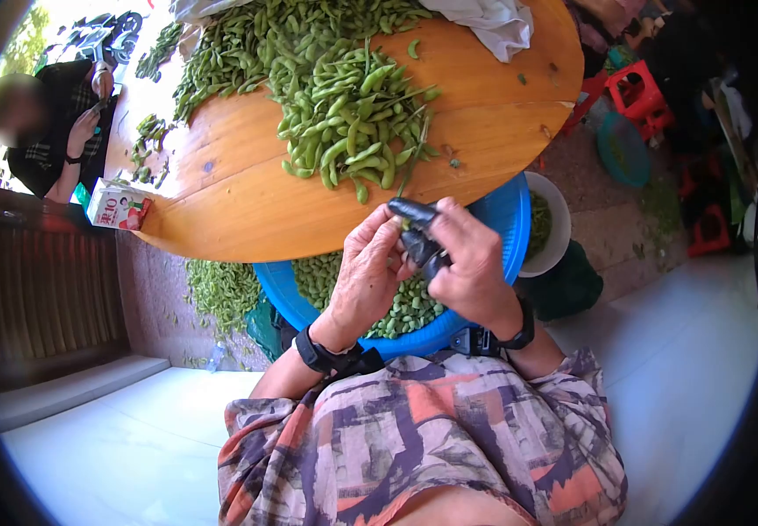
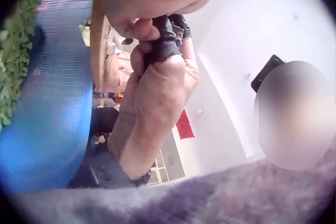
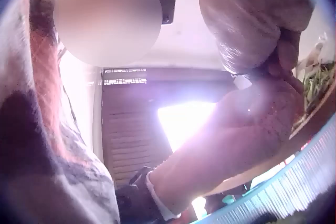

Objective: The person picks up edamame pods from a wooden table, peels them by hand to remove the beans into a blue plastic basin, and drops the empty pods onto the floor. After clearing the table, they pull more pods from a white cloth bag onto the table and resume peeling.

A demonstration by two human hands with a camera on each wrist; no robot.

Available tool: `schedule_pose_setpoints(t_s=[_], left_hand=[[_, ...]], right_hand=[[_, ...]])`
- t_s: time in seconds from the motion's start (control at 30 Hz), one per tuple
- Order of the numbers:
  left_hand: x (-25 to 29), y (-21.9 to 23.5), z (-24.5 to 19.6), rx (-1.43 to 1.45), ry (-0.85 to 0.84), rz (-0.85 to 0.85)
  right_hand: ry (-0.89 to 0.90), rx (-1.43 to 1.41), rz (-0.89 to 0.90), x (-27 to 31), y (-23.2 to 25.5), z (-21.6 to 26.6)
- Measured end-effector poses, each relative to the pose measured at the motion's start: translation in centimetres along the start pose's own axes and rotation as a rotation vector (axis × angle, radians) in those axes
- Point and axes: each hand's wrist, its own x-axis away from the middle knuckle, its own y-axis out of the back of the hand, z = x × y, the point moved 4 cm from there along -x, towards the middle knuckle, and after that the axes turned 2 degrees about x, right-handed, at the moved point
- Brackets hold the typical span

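My left hand [image 1: 366,272] and right hand [image 1: 475,267] meet at the fingertips over a blue basket [image 1: 517,232]. Black coverings [image 1: 412,210] wrap fingers of my right hand, and they also show in the left wrist view as a dark wrap [image 2: 165,40]. Between the fingertips both hands pinch a small green soybean pod [image 1: 406,224], mostly hidden by the fingers. Shelled green beans [image 1: 405,311] fill the basket beneath. Just ahead, a heap of soybean pods [image 1: 344,131] lies on the wooden table [image 1: 247,210].
A white bowl [image 1: 561,241] with green contents stands right of the basket. Loose pods [image 1: 221,289] lie on the floor at left. A drink carton [image 1: 116,206] sits at the table's left edge, near another person [image 1: 55,131]. Red stools [image 1: 637,92] and a teal basin [image 1: 622,149] are farther right.
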Motion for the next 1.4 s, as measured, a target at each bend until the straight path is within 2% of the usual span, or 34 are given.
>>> schedule_pose_setpoints(t_s=[0.03, 0.07, 0.1, 0.13, 0.17, 0.23, 0.27, 0.3, 0.37, 0.43, 0.47, 0.53, 0.6, 0.63, 0.7, 0.77, 0.83, 0.9, 0.97, 1.0, 1.03, 1.1, 1.13, 1.17, 1.23, 1.3, 1.37, 1.4], left_hand=[[0.1, -0.1, -0.1, 0.019, 0.006, 0.013], [-0.1, -0.3, -0.3, -0.002, 0.008, 0.105], [-0.1, -0.2, -0.5, 0.000, 0.006, 0.107], [0.0, -0.4, -0.6, -0.084, 0.030, 0.158], [-0.1, -0.6, -0.6, -0.171, 0.054, 0.210], [-0.3, -1.0, -0.4, -0.176, 0.069, 0.203], [-0.4, -1.2, 0.0, -0.179, 0.089, 0.194], [-0.5, -1.4, 0.2, -0.184, 0.111, 0.186], [-0.6, -1.3, 0.0, -0.221, 0.129, 0.215], [-0.5, -1.0, -0.4, -0.494, 0.100, 0.268], [-0.3, -1.2, -0.4, -0.615, 0.089, 0.197], [-0.3, -0.6, -0.3, -0.732, 0.063, 0.196], [-0.4, -0.6, -0.8, -0.979, -0.043, 0.259], [-0.3, -0.6, -1.0, -0.984, -0.043, 0.262], [0.0, -1.2, -1.6, -1.183, -0.159, 0.389], [0.1, -1.6, -2.9, -1.244, -0.117, 0.413], [-0.1, -2.2, -3.6, -1.367, -0.191, 0.505], [-0.5, -2.6, -3.5, -1.323, -0.130, 0.475], [-1.1, -3.2, -2.8, -1.086, 0.060, 0.296], [-1.5, -3.2, -1.9, -0.973, 0.091, 0.323], [-1.7, -3.7, -1.4, -0.974, 0.096, 0.327], [-1.8, -4.4, -0.3, -0.835, 0.223, 0.292], [-2.0, -4.5, 0.1, -0.776, 0.224, 0.318], [-2.0, -4.2, 0.2, -0.780, 0.224, 0.311], [-2.1, -3.7, 0.6, -0.649, 0.262, 0.308], [-2.1, -3.3, 1.1, -0.617, 0.238, 0.304], [-2.1, -2.8, 1.5, -0.369, 0.234, 0.260], [-2.1, -2.5, 1.7, -0.325, 0.238, 0.293]], right_hand=[[-0.002, 0.003, 0.001, 0.0, 0.4, -0.1], [-0.235, -0.234, 0.039, 0.1, 0.9, -1.3], [-0.466, -0.472, 0.077, 0.4, 1.2, -2.2], [-0.601, -0.560, 0.078, 0.7, 1.8, -2.7], [-0.598, -0.560, 0.075, 0.8, 2.1, -2.8], [-0.582, -0.485, 0.058, 1.2, 2.7, -2.9], [-0.493, -0.457, 0.016, 1.5, 2.3, -3.4], [-0.498, -0.457, 0.010, 1.7, 2.1, -3.6], [-0.341, -0.318, -0.013, 1.7, 2.1, -3.3], [-0.343, -0.319, 0.001, 1.8, 2.0, -3.2], [-0.303, -0.296, 0.018, 1.7, 2.0, -3.0], [-0.260, -0.279, 0.036, 1.5, 2.1, -2.7], [-0.333, -0.349, 0.167, 1.5, 2.1, -3.0], [-0.332, -0.350, 0.161, 1.7, 2.6, -3.4], [-0.524, -0.538, 0.138, 2.9, 4.5, -5.5], [-0.371, -0.585, -0.007, 3.7, 7.8, -6.3], [-0.663, -0.508, -0.062, 4.9, 10.0, -7.5], [-0.649, -0.409, -0.066, 5.3, 10.6, -7.5], [-0.628, -0.707, -0.138, 5.9, 9.8, -7.7], [-0.578, -0.761, -0.152, 5.7, 9.1, -7.2], [-0.601, -0.778, -0.036, 5.6, 8.9, -7.1], [-0.656, -0.592, -0.080, 4.3, 7.6, -5.4], [-0.531, -0.608, -0.041, 3.8, 7.4, -4.7], [-0.611, -0.539, -0.024, 3.6, 6.8, -4.4], [-0.460, -0.455, -0.033, 3.6, 5.8, -4.7], [-0.423, -0.415, -0.016, 3.5, 5.3, -4.9], [-0.390, -0.371, 0.004, 3.5, 5.0, -4.9], [-0.355, -0.304, 0.018, 3.5, 4.9, -4.8]])
